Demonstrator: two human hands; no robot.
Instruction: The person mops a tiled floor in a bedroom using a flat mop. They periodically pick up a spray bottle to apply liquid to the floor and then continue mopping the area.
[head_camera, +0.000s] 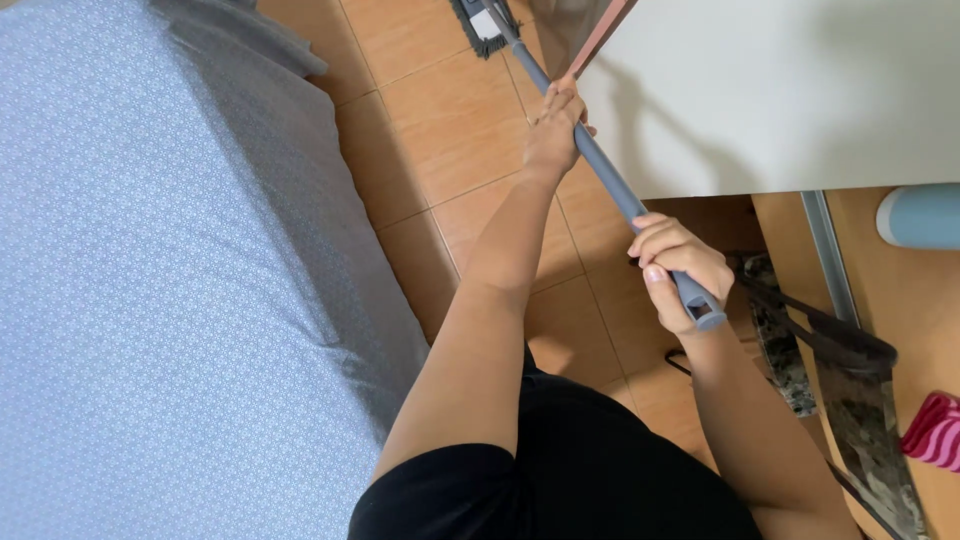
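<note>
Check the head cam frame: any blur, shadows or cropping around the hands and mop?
Head view: even, soft daylight, no glare; left hand and right hand on the grey mop handle are sharp; the handle casts a soft shadow on the white tabletop; the mop head is cropped by the top edge; mild wide-angle stretch along the patterned bed.

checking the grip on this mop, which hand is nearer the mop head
Left. The left hand grips the grey handle farther down, closer to the mop head; the right hand holds the handle's top end, farthest from it.
</note>
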